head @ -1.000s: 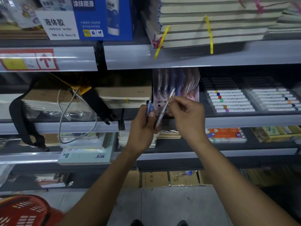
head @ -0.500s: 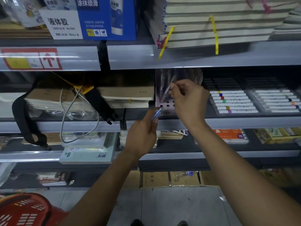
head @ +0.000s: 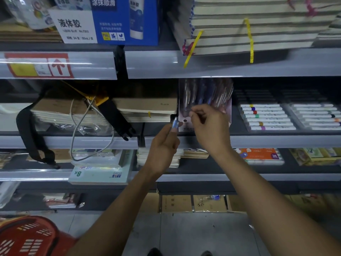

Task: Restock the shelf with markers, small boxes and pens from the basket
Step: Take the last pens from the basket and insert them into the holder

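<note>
Two hands are working at the middle shelf (head: 258,140), pen step in hand. Right hand (head: 212,126) is pinching something thin at the pen display box (head: 204,100), fingers (head: 193,114) narrow and curled; looks like one pen going in, but too blurred to be sure. Left hand (head: 163,148) is gripping a small bundle of blue pens (head: 175,124), fingers wrapped round them, just below and left of the display box. Bundle count: cannot tell, maybe two or three. Pens standing in the display box: many, blurred, not countable. Two trays of markers (head: 267,117) are sitting to the right of the box, about seven markers visible in the near one. One red basket (head: 27,235) is sitting low left on the floor, well apart. Next move, likely: right hand taking another pen from the left bundle, needing a fine pinch and a clear slot.
</note>
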A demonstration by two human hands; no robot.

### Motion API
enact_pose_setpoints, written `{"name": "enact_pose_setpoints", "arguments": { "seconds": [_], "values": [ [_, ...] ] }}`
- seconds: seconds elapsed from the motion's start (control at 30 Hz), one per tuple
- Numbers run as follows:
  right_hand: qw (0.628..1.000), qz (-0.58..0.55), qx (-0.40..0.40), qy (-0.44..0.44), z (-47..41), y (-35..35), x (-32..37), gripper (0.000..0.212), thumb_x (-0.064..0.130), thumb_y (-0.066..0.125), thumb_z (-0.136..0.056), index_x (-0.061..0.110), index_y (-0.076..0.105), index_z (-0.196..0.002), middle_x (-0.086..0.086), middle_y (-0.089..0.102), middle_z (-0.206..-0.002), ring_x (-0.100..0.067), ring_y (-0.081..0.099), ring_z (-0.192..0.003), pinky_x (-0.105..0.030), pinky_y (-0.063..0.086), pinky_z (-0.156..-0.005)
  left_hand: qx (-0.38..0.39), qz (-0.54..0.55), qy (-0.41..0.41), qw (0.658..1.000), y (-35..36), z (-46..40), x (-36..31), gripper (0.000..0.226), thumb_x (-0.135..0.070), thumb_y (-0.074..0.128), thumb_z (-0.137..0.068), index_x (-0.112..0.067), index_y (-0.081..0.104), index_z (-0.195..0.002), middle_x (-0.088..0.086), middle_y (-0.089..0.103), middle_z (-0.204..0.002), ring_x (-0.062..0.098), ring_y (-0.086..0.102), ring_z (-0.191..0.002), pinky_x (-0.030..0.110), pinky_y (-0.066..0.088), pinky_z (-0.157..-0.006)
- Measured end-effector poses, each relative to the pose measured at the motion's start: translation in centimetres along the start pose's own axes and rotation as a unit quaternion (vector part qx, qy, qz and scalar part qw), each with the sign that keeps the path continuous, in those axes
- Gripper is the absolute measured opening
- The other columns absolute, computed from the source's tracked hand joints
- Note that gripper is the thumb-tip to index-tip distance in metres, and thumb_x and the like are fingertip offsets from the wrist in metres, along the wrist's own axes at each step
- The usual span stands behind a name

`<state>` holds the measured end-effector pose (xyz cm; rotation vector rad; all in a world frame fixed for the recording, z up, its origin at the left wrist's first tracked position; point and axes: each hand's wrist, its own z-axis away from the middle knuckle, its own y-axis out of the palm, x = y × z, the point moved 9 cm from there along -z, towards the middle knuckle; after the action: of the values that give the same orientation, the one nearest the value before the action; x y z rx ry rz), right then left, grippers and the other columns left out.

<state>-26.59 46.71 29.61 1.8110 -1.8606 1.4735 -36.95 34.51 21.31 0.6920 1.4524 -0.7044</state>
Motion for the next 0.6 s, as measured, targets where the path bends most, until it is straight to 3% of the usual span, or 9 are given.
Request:
{"name": "enact_pose_setpoints", "arguments": {
  "seconds": [0.07, 0.17, 0.27, 0.4, 0.47, 0.6],
  "values": [
    [0.999, 0.001, -0.033, -0.019, 1.2, -0.8, 0.5, 0.010, 0.010, 0.067, -0.094, 0.014, 0.075, -0.097, 0.001, 0.073, -0.090, -0.015, 0.068, -0.081, -0.036, 0.057, -0.077, 0.009, 0.093, -0.042, 0.995, 0.1, 0.0, 0.4, 0.052, -0.037, 0.042, -0.107, 0.009, 0.053, -0.128, 0.000, 0.045, -0.072, 0.007, 0.038, -0.053, 0.020, 0.029, -0.050],
    [0.998, -0.028, -0.043, -0.024, 2.8, -1.3, 1.0, 0.009, 0.007, 0.068, -0.094, 0.012, 0.074, -0.095, 0.003, 0.070, -0.088, -0.009, 0.064, -0.079, -0.021, 0.052, -0.072, 0.029, 0.108, -0.026, 0.993, 0.6, -0.1, -0.3, 0.047, -0.028, 0.036, -0.110, 0.015, 0.052, -0.123, 0.005, 0.053, -0.069, 0.016, 0.034, -0.053, 0.033, 0.025, -0.052],
    [0.992, -0.117, 0.018, 0.036, 3.8, 0.0, 0.1, 0.010, 0.010, 0.070, -0.094, 0.016, 0.078, -0.098, 0.008, 0.073, -0.087, -0.009, 0.068, -0.079, -0.025, 0.056, -0.073, 0.024, 0.098, -0.002, 0.995, 1.2, 0.3, -1.1, 0.034, -0.021, 0.032, -0.114, 0.005, 0.053, -0.107, 0.014, 0.054, -0.072, 0.020, 0.035, -0.054, 0.033, 0.028, -0.051],
    [0.979, -0.171, 0.082, 0.081, 4.6, 1.4, -0.6, 0.012, 0.015, 0.072, -0.095, 0.017, 0.080, -0.104, 0.005, 0.075, -0.091, -0.012, 0.071, -0.084, -0.038, 0.061, -0.078, 0.030, 0.087, 0.033, 0.995, 1.9, 0.6, -1.8, 0.022, -0.023, 0.034, -0.115, -0.007, 0.050, -0.114, 0.009, 0.048, -0.066, 0.020, 0.034, -0.052, 0.030, 0.028, -0.048],
    [0.971, -0.190, 0.088, 0.112, 4.8, 1.5, -1.1, 0.009, 0.016, 0.074, -0.094, 0.020, 0.079, -0.099, 0.005, 0.074, -0.089, -0.012, 0.071, -0.083, -0.038, 0.061, -0.078, 0.038, 0.075, 0.041, 0.996, 2.2, 0.5, -1.8, 0.023, -0.022, 0.033, -0.115, -0.006, 0.048, -0.117, 0.015, 0.046, -0.068, 0.023, 0.032, -0.052, 0.031, 0.028, -0.048],
    [0.951, -0.239, 0.112, 0.159, 5.0, 1.3, -1.1, 0.006, 0.014, 0.071, -0.097, 0.014, 0.074, -0.092, -0.005, 0.072, -0.072, -0.026, 0.069, -0.063, -0.033, 0.058, -0.062, 0.054, 0.050, 0.070, 0.995, 2.7, 0.6, -2.3, 0.023, -0.022, 0.033, -0.115, -0.006, 0.049, -0.118, 0.018, 0.059, -0.080, 0.031, 0.051, -0.056, 0.035, 0.048, -0.050]
  ]
}}
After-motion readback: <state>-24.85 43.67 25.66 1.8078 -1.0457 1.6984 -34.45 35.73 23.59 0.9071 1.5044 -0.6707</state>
